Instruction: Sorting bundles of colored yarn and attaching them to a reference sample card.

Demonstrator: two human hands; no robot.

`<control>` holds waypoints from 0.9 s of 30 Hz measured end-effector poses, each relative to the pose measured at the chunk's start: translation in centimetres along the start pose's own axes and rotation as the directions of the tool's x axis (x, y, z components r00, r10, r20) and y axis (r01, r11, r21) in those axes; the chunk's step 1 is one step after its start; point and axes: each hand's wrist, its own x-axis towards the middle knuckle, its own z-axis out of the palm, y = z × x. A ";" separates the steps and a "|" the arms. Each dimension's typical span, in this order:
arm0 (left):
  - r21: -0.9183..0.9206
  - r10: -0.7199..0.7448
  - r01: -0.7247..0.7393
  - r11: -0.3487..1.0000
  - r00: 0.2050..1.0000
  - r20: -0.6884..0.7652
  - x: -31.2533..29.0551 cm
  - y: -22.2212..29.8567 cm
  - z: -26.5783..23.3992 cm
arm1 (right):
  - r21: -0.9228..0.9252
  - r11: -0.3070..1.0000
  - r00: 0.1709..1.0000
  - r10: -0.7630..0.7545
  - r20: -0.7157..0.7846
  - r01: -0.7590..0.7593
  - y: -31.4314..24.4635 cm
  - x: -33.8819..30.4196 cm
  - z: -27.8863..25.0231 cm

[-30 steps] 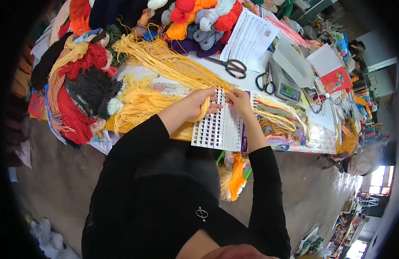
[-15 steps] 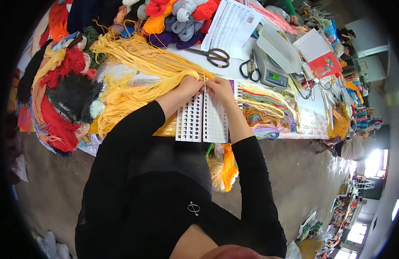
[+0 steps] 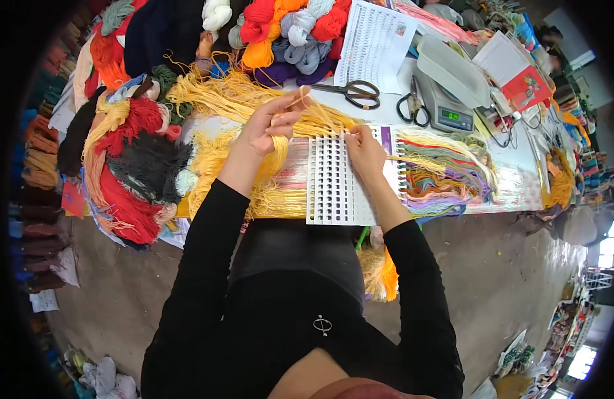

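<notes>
A white card (image 3: 329, 193) with rows of punched holes lies at the table's front edge, partly overhanging it. My right hand (image 3: 368, 156) rests over it, thumb and fingers pinched at its top edge, where yellow strands end. Raised left of the card, my left hand (image 3: 270, 126) has curled fingers with yellow thread looped round them; strands stretch from it toward the card's top. Loose yellow thread (image 3: 214, 100) spreads behind and beneath my left hand. Right of the card, skeins of coloured thread (image 3: 446, 173) lie beside a purple-edged strip (image 3: 386, 136).
Black-handled scissors (image 3: 362, 95) and a second pair (image 3: 413, 108) lie behind the card. A digital scale (image 3: 451, 118) carries a white tray (image 3: 453, 70). A printed sheet (image 3: 377, 46) lies farther back. Piled red and black yarn (image 3: 137, 163) covers the left side.
My left hand has lifted away from the card's top edge, up and to the left, drawing yellow thread. My right hand stays at that edge. The whole view has shifted somewhat.
</notes>
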 end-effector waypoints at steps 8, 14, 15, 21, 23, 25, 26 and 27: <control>0.897 0.104 0.380 0.228 0.906 -0.410 4.7 -7.1 -5.9 | 0.167 0.967 0.979 -0.179 -0.098 0.194 -1.2 -0.7 1.8; 0.236 0.180 -0.066 0.970 0.844 -0.505 -0.9 5.2 -4.5 | -0.149 0.980 0.990 -0.124 0.068 0.133 -2.4 -0.5 0.5; 0.206 0.203 -0.118 0.971 0.863 -0.462 -2.4 7.7 -4.5 | -0.143 0.981 0.991 -0.120 0.067 0.128 -2.3 -0.4 0.4; 0.874 0.882 0.357 0.331 0.211 -0.420 -7.5 16.6 -5.8 | -0.111 0.985 0.989 -0.119 0.086 0.128 -1.9 -0.3 0.7; 0.777 0.857 0.601 0.188 0.286 -0.429 -9.8 18.4 -9.1 | -0.099 0.988 0.987 -0.107 0.119 0.119 -3.0 -0.2 1.5; 0.851 0.820 0.497 0.169 0.409 -0.401 -5.3 9.3 -5.3 | -0.153 0.984 0.994 -0.087 0.068 0.097 -1.3 -0.6 0.4; 0.889 0.668 0.239 0.390 0.591 -0.452 -4.0 5.1 -2.2 | -0.159 0.983 0.994 -0.084 0.067 0.093 -1.1 -0.8 0.3; 0.836 0.553 -0.101 0.540 0.791 -0.262 -3.7 3.0 -4.3 | -0.143 0.983 0.992 -0.105 0.065 0.114 -2.0 -0.7 0.8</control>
